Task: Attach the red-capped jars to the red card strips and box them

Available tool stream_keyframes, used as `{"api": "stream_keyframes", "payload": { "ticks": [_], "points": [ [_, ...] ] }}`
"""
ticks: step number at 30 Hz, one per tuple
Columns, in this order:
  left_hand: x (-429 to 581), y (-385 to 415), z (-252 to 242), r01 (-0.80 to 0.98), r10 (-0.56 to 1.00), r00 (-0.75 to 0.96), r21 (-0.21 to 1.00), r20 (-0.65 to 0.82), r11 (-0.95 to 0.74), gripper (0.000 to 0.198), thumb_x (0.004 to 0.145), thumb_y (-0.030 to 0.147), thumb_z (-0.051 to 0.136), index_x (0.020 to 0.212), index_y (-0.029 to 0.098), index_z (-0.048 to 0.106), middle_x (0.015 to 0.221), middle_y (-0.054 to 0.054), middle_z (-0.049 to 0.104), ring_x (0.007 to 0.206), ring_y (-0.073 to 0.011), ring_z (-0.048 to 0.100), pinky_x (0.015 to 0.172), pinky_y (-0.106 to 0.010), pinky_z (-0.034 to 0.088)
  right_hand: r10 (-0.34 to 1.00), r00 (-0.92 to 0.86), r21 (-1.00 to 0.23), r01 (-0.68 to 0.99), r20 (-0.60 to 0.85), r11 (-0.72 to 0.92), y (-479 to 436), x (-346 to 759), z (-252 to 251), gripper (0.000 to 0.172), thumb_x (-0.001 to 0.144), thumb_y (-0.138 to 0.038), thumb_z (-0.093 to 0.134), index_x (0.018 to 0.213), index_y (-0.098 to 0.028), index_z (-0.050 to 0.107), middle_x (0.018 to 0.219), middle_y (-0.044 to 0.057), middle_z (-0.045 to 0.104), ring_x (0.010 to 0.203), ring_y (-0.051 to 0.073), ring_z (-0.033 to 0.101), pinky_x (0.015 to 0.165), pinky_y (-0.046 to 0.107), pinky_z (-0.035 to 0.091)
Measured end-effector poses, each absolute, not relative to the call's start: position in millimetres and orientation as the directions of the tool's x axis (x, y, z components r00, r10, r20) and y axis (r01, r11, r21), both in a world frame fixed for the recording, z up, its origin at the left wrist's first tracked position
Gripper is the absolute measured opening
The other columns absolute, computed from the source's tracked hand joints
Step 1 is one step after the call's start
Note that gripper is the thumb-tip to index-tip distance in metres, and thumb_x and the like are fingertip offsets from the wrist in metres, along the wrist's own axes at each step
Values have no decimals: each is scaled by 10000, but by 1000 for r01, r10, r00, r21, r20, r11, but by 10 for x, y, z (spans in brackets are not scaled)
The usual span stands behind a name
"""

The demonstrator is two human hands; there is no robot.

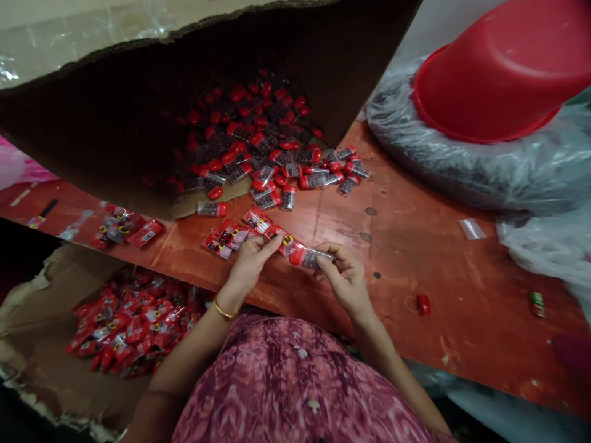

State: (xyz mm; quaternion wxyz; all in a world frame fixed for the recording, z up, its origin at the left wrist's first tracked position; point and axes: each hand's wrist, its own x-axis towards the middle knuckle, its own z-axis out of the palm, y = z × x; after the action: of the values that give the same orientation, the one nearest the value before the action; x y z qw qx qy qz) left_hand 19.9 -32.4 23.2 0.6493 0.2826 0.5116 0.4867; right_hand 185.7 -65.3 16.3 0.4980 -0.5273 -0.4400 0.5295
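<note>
My left hand [249, 264], a gold bangle at its wrist, pinches a red printed plastic packet [287, 240] between thumb and fingers. In my right hand [344, 277] is a small clear container [312, 258] with a red cap and dark contents. Its capped end meets the packet's near end; I cannot tell how far inside it is. Several flat red printed packets [226, 237] lie on the table beside my left hand. Just beyond, loose red-capped containers [265, 184] spill out of a tipped cardboard box [355, 80].
Filled red packets [133, 320] are heaped in a lower cardboard box [37, 320] at left. More packets [129, 227] lie at the table's left edge. A red tub [489, 74] rests on a plastic-wrapped bundle [415, 154]. A small red piece [423, 304] lies on the orange table [406, 246].
</note>
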Motion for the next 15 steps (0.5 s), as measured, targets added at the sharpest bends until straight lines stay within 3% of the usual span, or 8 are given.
{"api": "stream_keyframes", "payload": {
  "ticks": [4, 9, 15],
  "points": [
    [260, -336, 213, -401, 928, -5, 850, -374, 340, 374, 499, 440, 812, 679, 156, 651, 644, 16, 652, 582, -105, 565, 613, -238, 459, 995, 60, -997, -21, -76, -75, -663, 1789, 121, 262, 735, -443, 642, 832, -205, 588, 631, -36, 577, 445, 83, 493, 417, 210, 420],
    [369, -364, 155, -428, 944, -116, 873, -308, 232, 330, 499, 286, 828, 735, 156, 637, 709, 25, 656, 651, -94, 578, 684, -218, 457, 996, 54, -997, -28, -73, -71, -655, 1708, 88, 248, 758, -421, 627, 864, -202, 583, 570, -49, 559, 441, 92, 503, 437, 221, 409],
    [503, -444, 173, -600, 915, -122, 763, -384, 240, 384, 479, 306, 838, 746, 156, 607, 693, 31, 649, 600, -77, 576, 590, -195, 446, 976, 189, -983, -164, -109, -79, -679, 1516, 46, 265, 744, -398, 636, 900, -198, 562, 601, -57, 572, 459, 83, 530, 481, 219, 449]
  ]
}}
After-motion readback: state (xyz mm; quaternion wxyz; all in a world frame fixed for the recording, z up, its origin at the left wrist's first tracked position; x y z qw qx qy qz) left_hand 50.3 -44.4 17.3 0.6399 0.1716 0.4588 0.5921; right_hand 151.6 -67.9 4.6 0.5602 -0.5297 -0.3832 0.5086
